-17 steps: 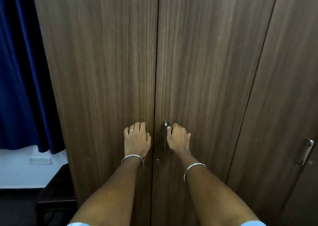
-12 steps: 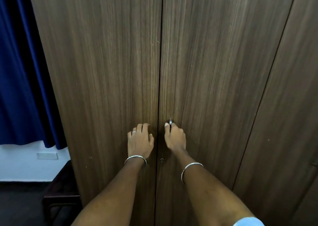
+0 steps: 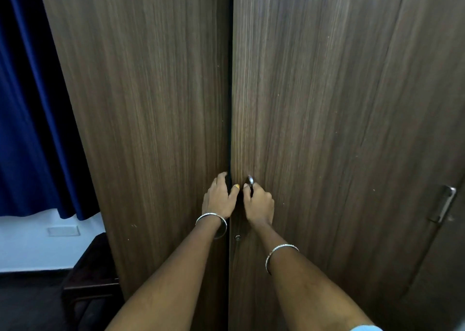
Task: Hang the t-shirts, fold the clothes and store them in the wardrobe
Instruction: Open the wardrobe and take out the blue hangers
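A person faced the wardrobe [image 3: 352,104] beside a blue curtain [image 3: 30,104], left hand [image 3: 218,199] hooked around the left door [image 3: 151,129] edge, right hand [image 3: 259,203] clenching the right door [image 3: 314,154] handle [image 3: 250,179] (a dark slit between the doors).

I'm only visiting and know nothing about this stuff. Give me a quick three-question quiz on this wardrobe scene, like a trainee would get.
1. True or false: the right hand grips the metal handle on the door before it.
2. What hangs left of the wardrobe? A) blue curtain B) mirror C) ladder
3. Fill in: the left hand hooks into the dark ___ between that door and the left door.
Key: 1 true; 2 A; 3 gap.
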